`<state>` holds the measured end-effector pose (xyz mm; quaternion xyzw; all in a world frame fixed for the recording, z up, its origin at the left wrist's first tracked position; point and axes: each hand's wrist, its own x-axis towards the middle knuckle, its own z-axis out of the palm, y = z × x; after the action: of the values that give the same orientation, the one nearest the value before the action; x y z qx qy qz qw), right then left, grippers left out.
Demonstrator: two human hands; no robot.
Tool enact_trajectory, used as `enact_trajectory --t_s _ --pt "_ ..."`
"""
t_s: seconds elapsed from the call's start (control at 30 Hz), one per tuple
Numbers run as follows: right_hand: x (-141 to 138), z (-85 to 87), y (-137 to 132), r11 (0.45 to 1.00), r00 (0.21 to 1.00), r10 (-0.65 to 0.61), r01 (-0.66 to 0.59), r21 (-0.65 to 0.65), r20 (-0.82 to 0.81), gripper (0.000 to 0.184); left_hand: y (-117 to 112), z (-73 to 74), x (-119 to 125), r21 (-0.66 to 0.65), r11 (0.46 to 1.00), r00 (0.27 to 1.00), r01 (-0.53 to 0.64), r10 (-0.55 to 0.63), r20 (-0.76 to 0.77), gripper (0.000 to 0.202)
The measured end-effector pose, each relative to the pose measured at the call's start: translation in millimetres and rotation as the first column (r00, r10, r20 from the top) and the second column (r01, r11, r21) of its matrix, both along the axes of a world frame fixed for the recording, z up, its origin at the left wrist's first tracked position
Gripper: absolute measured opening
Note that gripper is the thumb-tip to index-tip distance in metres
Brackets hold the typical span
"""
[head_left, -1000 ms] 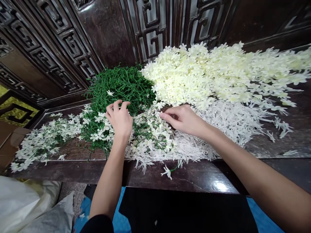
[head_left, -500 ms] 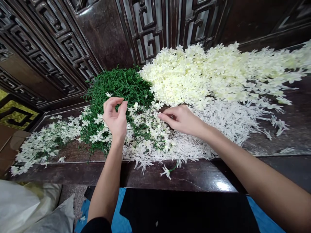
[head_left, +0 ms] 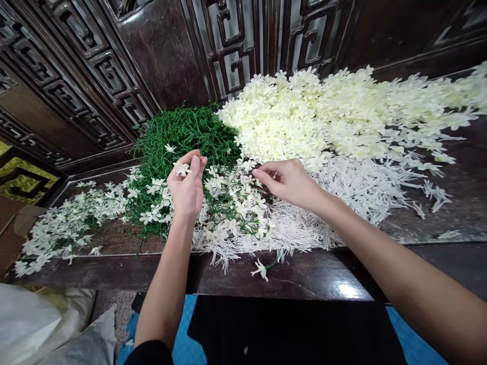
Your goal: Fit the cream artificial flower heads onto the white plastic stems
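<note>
My left hand (head_left: 187, 187) is raised over the green stems, its thumb and fingers curled together. A small white artificial flower (head_left: 182, 169) shows at its fingers, held there. To the right, my right hand (head_left: 283, 177) hovers at the edge of a heap of assembled flowers on green stems (head_left: 232, 208). Its thumb and forefinger are pinched together; whatever lies between them is too small to make out. Behind my left hand spreads a pile of green plastic stems (head_left: 186, 129). Loose cream petals (head_left: 304, 119) are heaped beyond my right hand, with thin white stamen pieces (head_left: 353, 190) beside its wrist.
More assembled flowers (head_left: 76, 218) lie at the left end of the dark wooden bench (head_left: 304, 279). One stemmed flower (head_left: 260, 269) rests at the front edge. A carved wooden backrest (head_left: 163, 56) rises behind. White sacks (head_left: 41, 324) and a cardboard box (head_left: 13, 228) stand left.
My left hand has turned and shifted slightly right, and a white flower now shows in its fingers. My right hand has moved a little to the right, still pinched.
</note>
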<state>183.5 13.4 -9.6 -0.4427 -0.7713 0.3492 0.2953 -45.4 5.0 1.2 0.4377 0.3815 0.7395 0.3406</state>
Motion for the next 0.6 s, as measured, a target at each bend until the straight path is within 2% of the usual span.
enact_trajectory --t_s 0.1,0.23,0.4,0.6 --pt "-1.5 0.1 0.2 1.000 1.000 -0.002 0.003 -0.013 0.012 0.044 -0.7 0.5 0.7 0.041 0.999 0.999 -0.035 0.036 -0.030 0.030" --pt "-3.1 -0.7 0.5 1.000 1.000 -0.005 0.005 -0.009 0.016 0.041 -0.8 1.3 1.3 0.016 0.998 0.997 -0.063 0.064 -0.032 0.037" --pt "-2.9 -0.8 0.2 1.000 1.000 -0.017 0.017 -0.011 0.025 0.040 -3.6 5.2 0.9 -0.031 0.999 1.000 -0.004 0.005 0.027 0.032" --pt "-1.8 -2.3 0.5 1.000 1.000 0.003 -0.002 -0.018 0.015 0.051 -11.1 10.5 5.5 -0.144 0.988 0.994 0.051 -0.063 -0.084 0.047"
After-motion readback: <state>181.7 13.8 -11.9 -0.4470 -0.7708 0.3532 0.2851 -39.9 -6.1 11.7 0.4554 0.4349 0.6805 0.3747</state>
